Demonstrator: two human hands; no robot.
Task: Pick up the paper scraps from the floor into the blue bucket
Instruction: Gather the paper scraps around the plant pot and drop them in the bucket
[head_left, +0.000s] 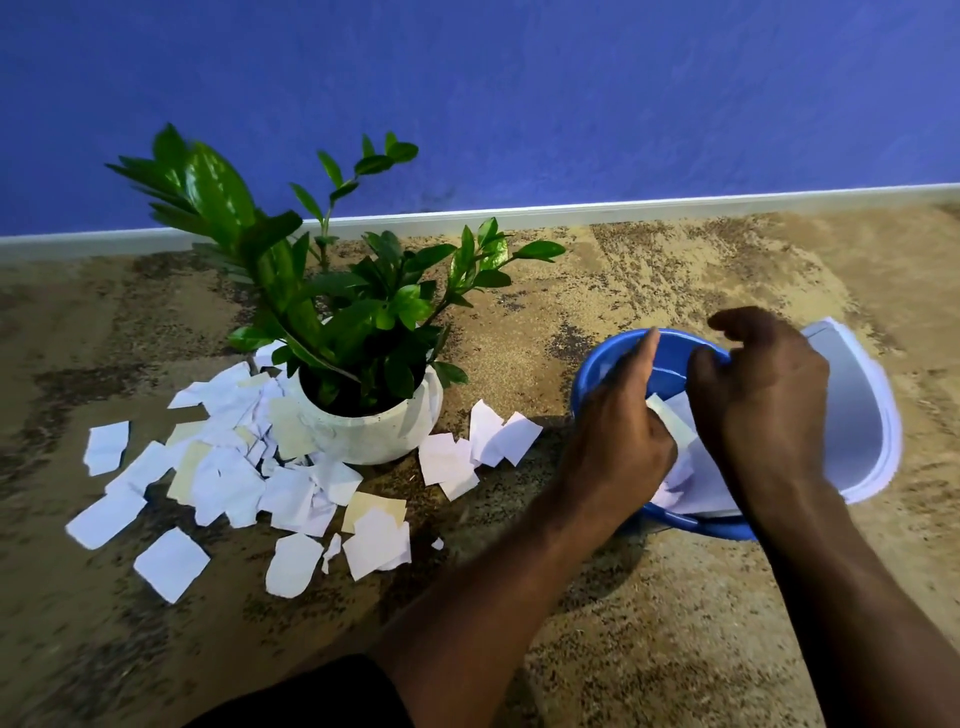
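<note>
Both hands, left (621, 431) and right (758, 395), clutch paper scraps (675, 421) over the blue bucket (597, 364).

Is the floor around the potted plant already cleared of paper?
No, many paper scraps still lie on the floor around the white pot, while both hands are over the blue bucket.
</note>
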